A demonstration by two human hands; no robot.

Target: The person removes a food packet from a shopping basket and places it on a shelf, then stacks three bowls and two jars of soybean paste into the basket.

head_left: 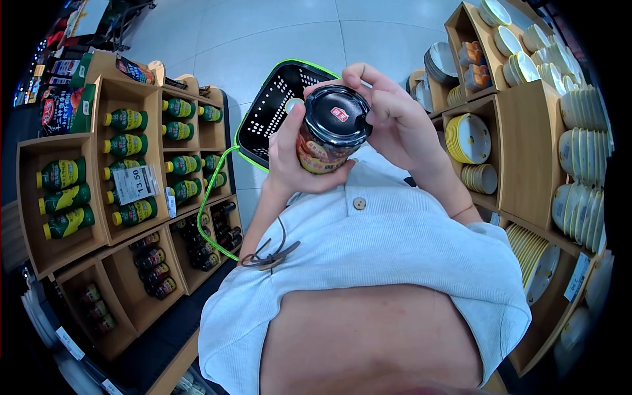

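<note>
In the head view, my left hand (287, 155) is wrapped around a glass jar (322, 153) with a black lid and a red label on top. The jar is tilted so its lid faces me. My right hand (398, 115) is closed, its curled fingertips at the right and far edge of the lid. Beyond the jar is a black shopping basket (260, 128) with a bright green rim. Its green handle (204, 220) loops out to the left, beside my left forearm. A small round white thing shows in the basket, partly hidden by my left hand.
On the left, wooden shelves (99, 191) hold green bottles (126, 120) and dark jars (153, 258), with a price card (136, 184). Shelves on the right carry stacked plates (469, 138) and bowls (507, 41). Ahead is a grey tiled floor (276, 33).
</note>
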